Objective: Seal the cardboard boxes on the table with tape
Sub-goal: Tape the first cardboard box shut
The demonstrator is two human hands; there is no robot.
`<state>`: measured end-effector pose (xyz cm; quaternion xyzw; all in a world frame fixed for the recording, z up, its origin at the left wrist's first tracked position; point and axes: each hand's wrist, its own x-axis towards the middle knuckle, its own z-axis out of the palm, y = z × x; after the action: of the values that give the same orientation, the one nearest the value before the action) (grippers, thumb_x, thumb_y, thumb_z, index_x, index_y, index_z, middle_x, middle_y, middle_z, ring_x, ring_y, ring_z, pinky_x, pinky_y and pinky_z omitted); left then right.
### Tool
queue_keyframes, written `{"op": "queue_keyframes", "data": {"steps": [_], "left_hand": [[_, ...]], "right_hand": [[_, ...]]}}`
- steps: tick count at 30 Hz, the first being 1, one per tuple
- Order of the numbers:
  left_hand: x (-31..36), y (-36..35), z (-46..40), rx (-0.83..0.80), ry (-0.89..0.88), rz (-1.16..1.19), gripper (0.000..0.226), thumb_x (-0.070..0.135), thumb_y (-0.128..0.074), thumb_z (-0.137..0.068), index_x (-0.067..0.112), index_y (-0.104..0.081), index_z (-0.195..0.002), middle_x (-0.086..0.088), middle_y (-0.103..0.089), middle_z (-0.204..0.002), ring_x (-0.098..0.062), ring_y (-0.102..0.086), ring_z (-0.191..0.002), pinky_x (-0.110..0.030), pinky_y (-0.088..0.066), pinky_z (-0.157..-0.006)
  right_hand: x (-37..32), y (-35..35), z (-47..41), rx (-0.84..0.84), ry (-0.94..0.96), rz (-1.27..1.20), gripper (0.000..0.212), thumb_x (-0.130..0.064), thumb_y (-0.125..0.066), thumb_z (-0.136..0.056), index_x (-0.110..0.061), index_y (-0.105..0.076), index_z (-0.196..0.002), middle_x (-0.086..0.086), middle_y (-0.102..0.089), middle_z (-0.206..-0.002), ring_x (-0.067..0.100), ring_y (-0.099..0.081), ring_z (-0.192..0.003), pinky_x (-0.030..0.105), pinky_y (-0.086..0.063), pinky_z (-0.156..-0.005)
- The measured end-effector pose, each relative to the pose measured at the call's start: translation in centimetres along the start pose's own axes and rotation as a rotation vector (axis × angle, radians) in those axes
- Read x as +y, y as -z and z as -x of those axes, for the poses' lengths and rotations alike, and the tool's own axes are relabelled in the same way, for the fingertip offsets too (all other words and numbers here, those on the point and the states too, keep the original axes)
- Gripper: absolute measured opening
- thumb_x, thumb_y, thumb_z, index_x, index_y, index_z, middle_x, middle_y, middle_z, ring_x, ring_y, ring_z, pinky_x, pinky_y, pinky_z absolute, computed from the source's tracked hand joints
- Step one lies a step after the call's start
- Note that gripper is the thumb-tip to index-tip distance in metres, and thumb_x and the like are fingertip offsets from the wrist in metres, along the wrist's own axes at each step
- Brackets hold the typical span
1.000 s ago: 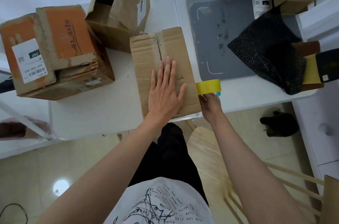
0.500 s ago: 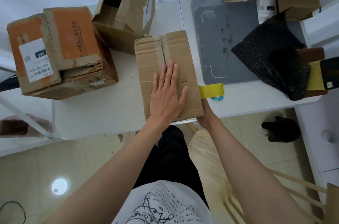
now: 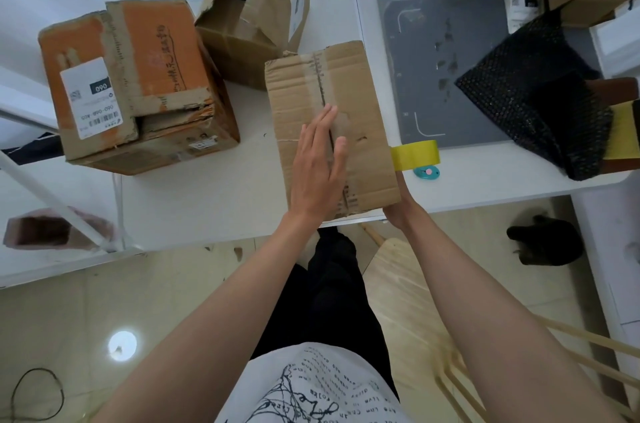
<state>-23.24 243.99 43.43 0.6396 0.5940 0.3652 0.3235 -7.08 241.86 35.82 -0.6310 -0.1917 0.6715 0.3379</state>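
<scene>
Box in hand: brown cardboard box [image 3: 329,131] at the near tabletop [image 3: 194,200] edge, long axis running away from the person, centre seam along it.
Left hand [image 3: 317,162]: flat, fingers straight, pressing the flaps beside the seam.
Right hand [image 3: 398,211]: at the box's near right corner, mostly hidden; grip cannot be told.
Tape: yellow tape roll [image 3: 415,155] touching the box's right side, nearer the right hand.
Other boxes: orange box [image 3: 135,83] and open box [image 3: 256,10], farther left.

One head-worn wide view looks steeply down, seemingly close, over the table [image 3: 194,200].
</scene>
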Motion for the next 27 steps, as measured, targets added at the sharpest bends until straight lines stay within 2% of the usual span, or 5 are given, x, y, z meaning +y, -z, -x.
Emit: {"op": "queue_keyframes", "data": {"steps": [4, 12, 19, 22, 27], "left_hand": [[-0.4, 0.5, 0.1, 0.057, 0.019, 0.046, 0.048, 0.033, -0.036, -0.104, 0.014, -0.049, -0.146, 0.001, -0.054, -0.146, -0.008, -0.047, -0.134, -0.019, -0.034, -0.113], [-2.1, 2.8, 0.2, 0.099, -0.03, 0.095, 0.047, 0.034, -0.042, -0.1, 0.01, -0.055, -0.139, -0.002, -0.059, -0.14, -0.015, -0.052, -0.13, -0.039, -0.043, -0.108], [-3.5, 4.4, 1.5, 0.053, -0.084, -0.004, 0.055, 0.041, -0.042, -0.1, 0.015, -0.049, -0.147, 0.0, -0.047, -0.152, -0.02, -0.042, -0.138, -0.026, -0.03, -0.114], [-3.5, 3.8, 2.8, 0.026, -0.037, 0.008, 0.058, 0.046, -0.041, -0.1, 0.02, -0.042, -0.152, -0.001, -0.034, -0.161, -0.018, -0.032, -0.146, -0.03, -0.024, -0.119], [-4.0, 3.4, 3.3, -0.026, 0.105, 0.235, 0.06, 0.045, -0.039, -0.103, 0.019, -0.032, -0.157, -0.003, -0.02, -0.168, -0.013, -0.016, -0.155, -0.054, -0.018, -0.124]], "right_hand": [[0.8, 0.3, -0.3, 0.044, -0.018, -0.004, 0.048, -0.036, -0.026, -0.112, -0.014, -0.04, -0.153, 0.013, -0.052, -0.15, 0.032, -0.047, -0.14, 0.051, -0.039, -0.115], [0.4, -0.7, 0.1, 0.088, -0.014, 0.017, 0.054, -0.045, -0.029, -0.108, -0.005, -0.057, -0.132, 0.018, -0.062, -0.127, 0.034, -0.058, -0.117, 0.052, -0.042, -0.108], [-1.3, -3.5, 3.2, 0.243, 0.096, 0.034, 0.024, -0.052, -0.047, -0.085, -0.028, -0.051, -0.089, -0.012, -0.053, -0.071, 0.005, -0.045, -0.058, 0.025, -0.035, -0.054], [-2.5, -4.0, 4.6, 0.379, 0.247, 0.132, 0.022, -0.054, -0.053, -0.079, -0.033, -0.053, -0.082, -0.006, -0.057, -0.089, 0.011, -0.052, -0.08, 0.037, -0.049, -0.074], [-3.2, -5.4, 6.4, 0.569, 0.325, 0.423, 0.037, -0.061, -0.054, -0.071, -0.026, -0.048, -0.083, 0.002, -0.04, -0.112, 0.024, -0.048, -0.104, 0.049, -0.042, -0.1]]}}
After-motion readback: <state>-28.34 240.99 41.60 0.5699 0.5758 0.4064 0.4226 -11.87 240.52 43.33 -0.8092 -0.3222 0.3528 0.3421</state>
